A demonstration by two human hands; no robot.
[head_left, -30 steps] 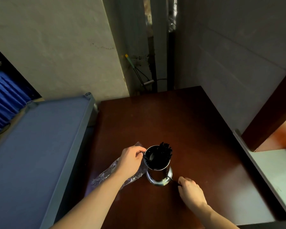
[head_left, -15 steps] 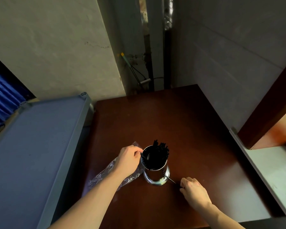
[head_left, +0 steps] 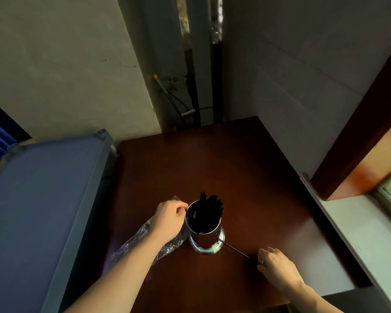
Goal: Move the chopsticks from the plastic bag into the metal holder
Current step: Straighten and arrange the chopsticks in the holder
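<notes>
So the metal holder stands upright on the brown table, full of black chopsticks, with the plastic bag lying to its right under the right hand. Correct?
Not quite. The head view shows the plastic bag lying to the left of the metal holder, under the left hand. The rest holds: the holder stands upright on the brown table with black chopsticks in it.
</notes>
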